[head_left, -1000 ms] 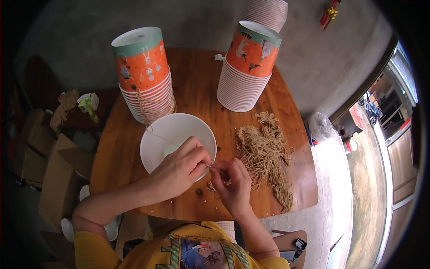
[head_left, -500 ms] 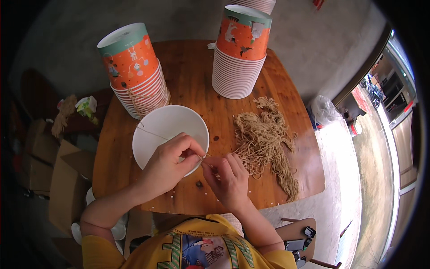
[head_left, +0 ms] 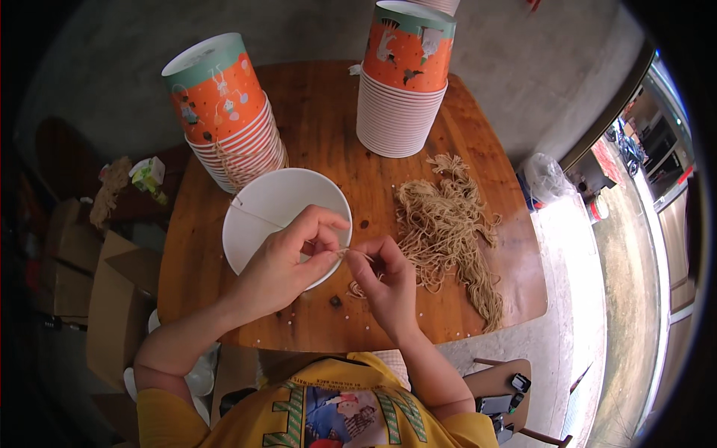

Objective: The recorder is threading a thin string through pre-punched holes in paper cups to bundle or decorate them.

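Observation:
A thin tan string runs from the left bucket stack across a white paper bowl to my fingers. My left hand, over the bowl's right side, pinches this string between thumb and fingers. Just right of it, my right hand has thumb and forefinger closed on the string's end, which pokes out a little past the fingertips. Both sets of fingertips almost meet; whether a knot lies between them is too small to tell. To the right of my hands lies a tangled heap of tan string.
Two stacks of upturned paper buckets, orange and green on top, stand at the table's far side: the left stack with string wound round it, the right stack without. Small white beads dot the wooden table. A cardboard box stands lower left.
My right hand has turned and its fingers have opened out from a curl into a pinch on the string's end. The left hand keeps its hold. The view has shifted slightly.

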`<state>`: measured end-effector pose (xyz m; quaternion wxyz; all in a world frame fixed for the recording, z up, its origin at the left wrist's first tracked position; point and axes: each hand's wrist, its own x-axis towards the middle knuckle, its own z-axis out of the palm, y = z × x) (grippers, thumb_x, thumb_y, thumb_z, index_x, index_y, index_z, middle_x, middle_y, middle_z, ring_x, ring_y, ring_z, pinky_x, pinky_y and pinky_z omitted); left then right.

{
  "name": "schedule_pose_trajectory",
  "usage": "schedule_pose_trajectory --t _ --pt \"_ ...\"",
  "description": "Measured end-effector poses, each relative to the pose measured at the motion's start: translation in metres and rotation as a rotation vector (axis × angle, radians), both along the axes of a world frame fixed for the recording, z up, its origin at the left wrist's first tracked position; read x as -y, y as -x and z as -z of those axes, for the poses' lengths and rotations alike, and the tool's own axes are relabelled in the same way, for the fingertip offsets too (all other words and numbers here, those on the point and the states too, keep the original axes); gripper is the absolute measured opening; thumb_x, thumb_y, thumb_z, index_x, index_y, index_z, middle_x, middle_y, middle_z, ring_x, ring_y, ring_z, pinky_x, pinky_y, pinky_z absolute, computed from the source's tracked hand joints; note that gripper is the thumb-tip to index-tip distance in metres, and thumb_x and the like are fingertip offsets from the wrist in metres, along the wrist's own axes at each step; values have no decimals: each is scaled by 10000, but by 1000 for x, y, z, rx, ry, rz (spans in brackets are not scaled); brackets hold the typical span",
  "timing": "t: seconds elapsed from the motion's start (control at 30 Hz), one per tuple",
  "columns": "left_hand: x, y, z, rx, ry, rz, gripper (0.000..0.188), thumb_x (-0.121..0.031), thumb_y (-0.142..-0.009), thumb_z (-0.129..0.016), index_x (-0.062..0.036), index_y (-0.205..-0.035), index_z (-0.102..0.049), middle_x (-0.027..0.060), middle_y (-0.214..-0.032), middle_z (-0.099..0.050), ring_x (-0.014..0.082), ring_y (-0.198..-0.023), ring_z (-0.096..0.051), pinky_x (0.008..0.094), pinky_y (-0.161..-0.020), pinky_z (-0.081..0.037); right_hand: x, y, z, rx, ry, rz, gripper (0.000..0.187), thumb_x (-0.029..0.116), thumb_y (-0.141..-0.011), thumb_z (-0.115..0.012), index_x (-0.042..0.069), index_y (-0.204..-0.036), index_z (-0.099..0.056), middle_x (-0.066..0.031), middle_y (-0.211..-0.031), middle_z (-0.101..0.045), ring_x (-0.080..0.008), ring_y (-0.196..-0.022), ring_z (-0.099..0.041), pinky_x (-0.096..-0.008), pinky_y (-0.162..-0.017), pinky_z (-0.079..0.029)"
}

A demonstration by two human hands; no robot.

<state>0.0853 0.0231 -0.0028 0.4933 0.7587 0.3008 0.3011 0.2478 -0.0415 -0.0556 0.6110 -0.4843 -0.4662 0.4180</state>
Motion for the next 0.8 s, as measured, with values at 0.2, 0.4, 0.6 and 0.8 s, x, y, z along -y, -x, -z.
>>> schedule_pose_trajectory --t 0.2,0.4,0.6,0.8 --pt "-2 -1 -5 -11 73 11 332 8 -905 -562 -35 -1218 -460 18 -871 -564 93 -823 -572 256 -789 -490 -2 2 -5 327 -117 137 168 68 -846 -707 34 -939 -572 -55 -770 -593 -140 -632 -564 -250 -585 -464" --pt "-6 -4 -2 26 173 32 350 11 -905 -562 -20 -1232 -439 23 -868 -560 84 -807 -555 242 -764 -474 -6 -6 2 751 -455 254 295 2 -743 -732 86 -990 -593 -50 -762 -518 -230 -644 -527 -340 -531 -441" --pt "-4 -6 -5 -16 103 16 361 21 -898 -573 -26 -1226 -428 21 -850 -561 82 -787 -555 241 -727 -471 -7 -10 -2 935 -562 296 374 35 -728 -737 129 -1067 -610 -37 -750 -495 -215 -631 -515 -332 -525 -436" --pt "-4 -7 -5 -40 25 6 378 33 -888 -575 -40 -1226 -421 27 -833 -558 94 -762 -559 253 -696 -474 -7 -12 -6 1024 -552 289 313 54 -736 -724 125 -1024 -624 -34 -747 -492 -208 -623 -507 -324 -515 -427"
